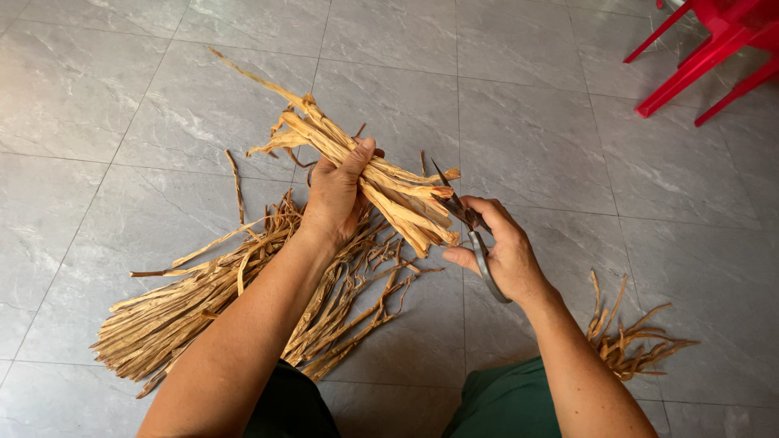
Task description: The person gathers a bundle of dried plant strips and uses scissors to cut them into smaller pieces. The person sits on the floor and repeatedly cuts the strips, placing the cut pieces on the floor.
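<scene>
Your left hand is clenched around a bundle of dry straw strips, holding it above the tiled floor. Your right hand grips a pair of scissors, blades at the bundle's cut end. A large straw pile lies beneath your left forearm; trimmed scraps lie beside your right forearm.
</scene>
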